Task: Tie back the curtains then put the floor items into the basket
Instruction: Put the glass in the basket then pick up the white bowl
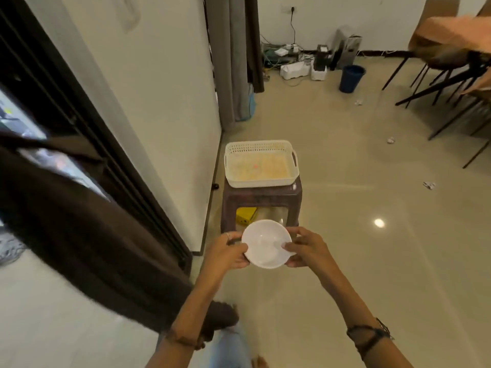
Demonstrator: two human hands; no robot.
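I hold a white round bowl (266, 244) in front of me with both hands. My left hand (227, 252) grips its left rim, and my right hand (305, 248) pinches its right rim with the thumb on top. Just beyond the bowl a white perforated basket (260, 147) sits on a brown plastic stool (261, 196); nothing lies in the basket. A dark brown curtain (79, 221) hangs gathered at my left by the window. Small crumpled white scraps (429, 185) lie on the tiled floor at the right.
A yellow box (245, 215) lies under the stool. Grey and brown curtains (233, 57) hang at the wall corner behind. A blue bin (351, 78), cables and white devices line the far wall. Chairs and a table (451, 62) fill the right.
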